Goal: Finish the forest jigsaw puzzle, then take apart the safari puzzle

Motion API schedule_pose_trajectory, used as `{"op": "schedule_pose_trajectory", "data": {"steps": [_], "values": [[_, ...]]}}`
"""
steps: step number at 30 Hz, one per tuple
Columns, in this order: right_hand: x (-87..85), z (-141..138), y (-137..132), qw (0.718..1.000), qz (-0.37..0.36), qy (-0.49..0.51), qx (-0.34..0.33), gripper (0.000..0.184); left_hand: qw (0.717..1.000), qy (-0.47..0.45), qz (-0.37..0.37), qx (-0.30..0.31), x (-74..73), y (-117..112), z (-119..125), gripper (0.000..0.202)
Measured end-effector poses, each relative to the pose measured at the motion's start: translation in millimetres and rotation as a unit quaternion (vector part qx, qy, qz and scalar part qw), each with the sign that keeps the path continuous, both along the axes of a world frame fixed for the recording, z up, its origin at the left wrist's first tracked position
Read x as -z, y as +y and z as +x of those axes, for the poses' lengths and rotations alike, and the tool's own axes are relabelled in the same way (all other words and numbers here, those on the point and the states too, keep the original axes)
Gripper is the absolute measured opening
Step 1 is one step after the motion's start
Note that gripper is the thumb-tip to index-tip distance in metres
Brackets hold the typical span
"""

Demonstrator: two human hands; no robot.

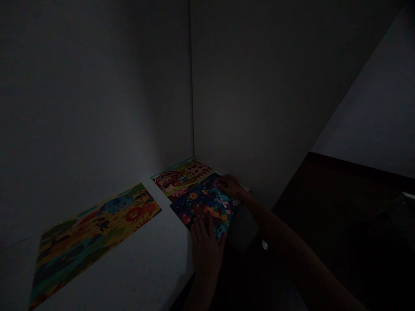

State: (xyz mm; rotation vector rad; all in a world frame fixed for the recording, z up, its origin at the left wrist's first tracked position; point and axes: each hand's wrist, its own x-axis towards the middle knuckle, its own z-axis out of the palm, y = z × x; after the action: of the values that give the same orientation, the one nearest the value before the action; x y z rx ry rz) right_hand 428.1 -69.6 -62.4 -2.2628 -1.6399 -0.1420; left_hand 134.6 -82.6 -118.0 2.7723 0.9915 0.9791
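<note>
A dark blue sheet with a colourful picture of animals (197, 201) lies on the white surface (155, 255). My left hand (207, 248) rests on its near edge, fingers spread and flat. At the far right corner of the same sheet lies my right hand (231, 188), its fingers stretched over the picture. Behind the blue sheet, a farm picture (175, 179) with a barn and pigs fills the corner and is partly covered by it. To the left is a long yellow and green animal picture (97, 233), apart from both hands.
The light is very dim. Two walls, a left wall (97, 108) and a right wall (246, 108), meet behind the pictures. Right of the surface is a dark floor (308, 216) with a small bright object (265, 245) I cannot make out.
</note>
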Motion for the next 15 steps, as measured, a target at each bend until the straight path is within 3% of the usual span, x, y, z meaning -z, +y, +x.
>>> {"op": "schedule_pose_trajectory", "data": {"steps": [15], "values": [[-4.0, 8, -1, 1.0, -0.009, -0.014, -0.002, 0.054, 0.997, 0.012, -0.073, 0.008, -4.9, -6, 13, 0.074]]}}
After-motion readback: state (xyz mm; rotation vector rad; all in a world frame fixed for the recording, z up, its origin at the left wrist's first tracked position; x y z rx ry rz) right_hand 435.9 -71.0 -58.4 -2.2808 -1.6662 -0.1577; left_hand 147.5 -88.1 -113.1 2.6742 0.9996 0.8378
